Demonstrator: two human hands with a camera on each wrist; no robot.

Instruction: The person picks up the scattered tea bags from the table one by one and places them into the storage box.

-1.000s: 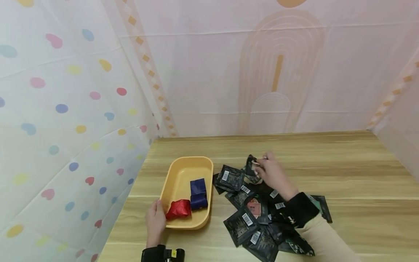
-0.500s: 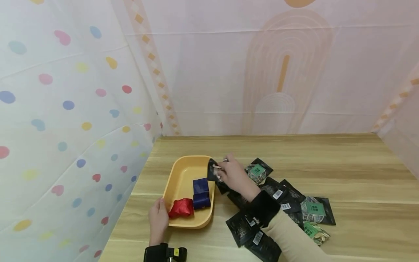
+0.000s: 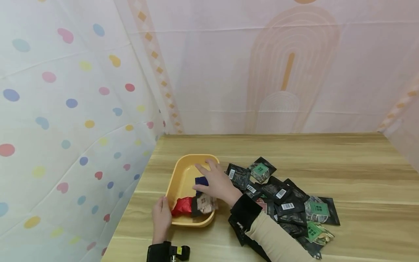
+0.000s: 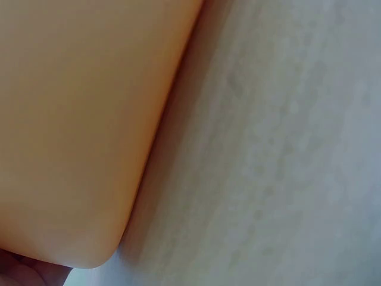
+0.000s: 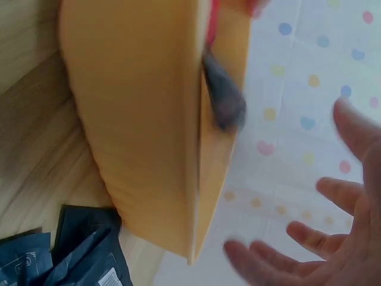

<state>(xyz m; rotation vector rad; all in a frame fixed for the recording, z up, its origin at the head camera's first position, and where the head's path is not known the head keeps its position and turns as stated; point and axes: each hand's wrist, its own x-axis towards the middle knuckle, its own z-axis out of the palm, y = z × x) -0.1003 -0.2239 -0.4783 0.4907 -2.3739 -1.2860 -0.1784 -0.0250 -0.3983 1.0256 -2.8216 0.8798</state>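
Note:
A yellow plastic tray (image 3: 176, 181) sits on the table, holding a red packet (image 3: 182, 206), a dark blue packet (image 3: 200, 181) and a black-and-beige sachet (image 3: 204, 203). My left hand (image 3: 162, 218) grips the tray at its left side near the front corner; in the left wrist view its fingers (image 4: 27, 274) show at the tray's edge. Over the tray's right half hovers my right hand (image 3: 217, 183), fingers spread and holding nothing. That spread hand (image 5: 333, 232) also appears in the right wrist view beside the tray wall (image 5: 137, 125). The blue packet is partly hidden by it.
Right of the tray lies a loose, overlapping pile of black sachets (image 3: 288, 205), some with green labels and white barcodes. My right forearm (image 3: 275, 236) covers part of it. Patterned cloth (image 3: 229, 72) hangs behind and left of the wooden table (image 3: 327, 156).
My right hand has carried a black sachet from the pile leftward and released it in the tray, beside the red packet. The left hand stays on the tray. The head view has shifted slightly.

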